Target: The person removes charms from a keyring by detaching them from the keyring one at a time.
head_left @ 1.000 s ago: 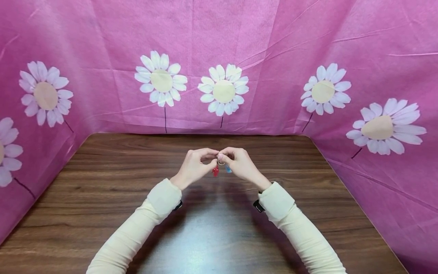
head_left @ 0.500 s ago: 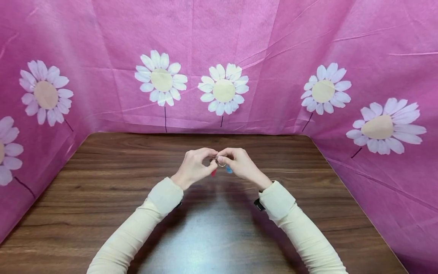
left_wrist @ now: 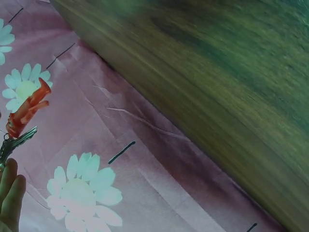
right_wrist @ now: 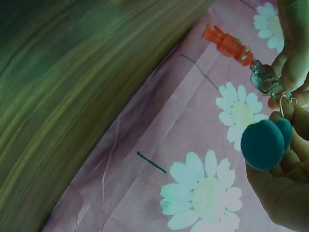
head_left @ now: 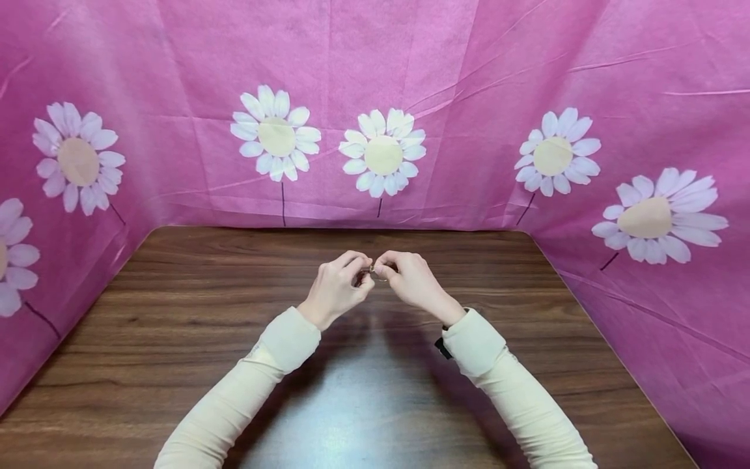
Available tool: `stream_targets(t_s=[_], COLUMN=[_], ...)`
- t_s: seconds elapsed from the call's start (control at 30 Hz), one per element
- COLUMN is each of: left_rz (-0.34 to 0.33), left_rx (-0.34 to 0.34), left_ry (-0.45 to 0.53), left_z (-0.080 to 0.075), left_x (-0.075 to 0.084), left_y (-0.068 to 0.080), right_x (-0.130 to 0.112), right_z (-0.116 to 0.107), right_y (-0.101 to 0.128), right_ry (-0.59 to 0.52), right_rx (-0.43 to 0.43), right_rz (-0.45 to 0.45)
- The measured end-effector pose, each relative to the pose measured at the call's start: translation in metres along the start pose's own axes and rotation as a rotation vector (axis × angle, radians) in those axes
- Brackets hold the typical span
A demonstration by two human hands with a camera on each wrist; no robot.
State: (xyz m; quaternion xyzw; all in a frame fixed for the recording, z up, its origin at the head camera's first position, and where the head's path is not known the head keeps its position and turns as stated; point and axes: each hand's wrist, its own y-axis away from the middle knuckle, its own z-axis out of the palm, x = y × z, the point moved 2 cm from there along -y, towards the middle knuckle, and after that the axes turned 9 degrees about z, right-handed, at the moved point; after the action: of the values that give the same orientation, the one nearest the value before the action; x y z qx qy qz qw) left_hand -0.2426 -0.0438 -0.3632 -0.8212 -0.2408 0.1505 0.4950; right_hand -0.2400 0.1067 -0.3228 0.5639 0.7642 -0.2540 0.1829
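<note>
Both hands meet above the table's far half, fingertips close together. My left hand (head_left: 336, 286) pinches the metal end of a key (left_wrist: 24, 137); a red figure-shaped charm (right_wrist: 229, 46) juts out beside it. Between thumb and fingers my right hand (head_left: 413, 280) holds a thin gold-coloured key ring (right_wrist: 282, 107), and a teal round charm (right_wrist: 262, 145) hangs by those fingers in the right wrist view. Fingers hide much of the ring in the head view, and neither charm shows there. Exactly how key and ring join cannot be made out.
Below the hands lies a dark wood-grain table (head_left: 176, 365). Pink cloth (head_left: 445, 65) printed with white daisies walls off its back and both sides. A black strap piece (head_left: 443, 348) shows at the right cuff.
My left hand has turned, its fingers curling in closer by the right fingertips. The red and blue charms, visible below the hands earlier, are now hidden in the head view. The right hand barely moves.
</note>
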Motion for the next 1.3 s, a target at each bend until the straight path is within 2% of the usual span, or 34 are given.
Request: stream_targets(t_s=[0.13, 0.4, 0.67, 0.87, 1.0, 1.2, 1.3], left_rz=[0.008, -0.023, -0.05, -0.061, -0.061, 0.003, 0.02], left_rx=[0.017, 0.017, 0.07, 0.077, 0.092, 0.099, 0.086], left_ry=[-0.026, -0.049, -0.019, 0.003, -0.002, -0.034, -0.024], left_z=[0.0001, 0.0, 0.0012, 0.0033, 0.0034, 0.0029, 0.0027], left_x=[0.0016, 0.004, 0.0074, 0.007, 0.0066, 0.0072, 0.007], left_y=[-0.0013, -0.0022, -0.0005, 0.0026, 0.0034, -0.0002, -0.002], right_x=[-0.0022, -0.0063, -0.0054, -0.0003, 0.0018, 0.0021, 0.0023], right_z=[-0.001, 0.0007, -0.0002, 0.0018, 0.0033, -0.0002, -0.0023], right_y=[0.0014, 0.0057, 0.005, 0.0038, 0.0027, 0.0002, -0.0008], right_ry=[-0.011, 0.039, 0.059, -0.019, -0.075, -0.213, -0.244], right_rx=[0.001, 0.064, 0.013, -0.056, -0.067, -0.092, -0.108], right_rz=[0.033, -0.027, -0.05, 0.018, 0.038, 0.097, 0.115])
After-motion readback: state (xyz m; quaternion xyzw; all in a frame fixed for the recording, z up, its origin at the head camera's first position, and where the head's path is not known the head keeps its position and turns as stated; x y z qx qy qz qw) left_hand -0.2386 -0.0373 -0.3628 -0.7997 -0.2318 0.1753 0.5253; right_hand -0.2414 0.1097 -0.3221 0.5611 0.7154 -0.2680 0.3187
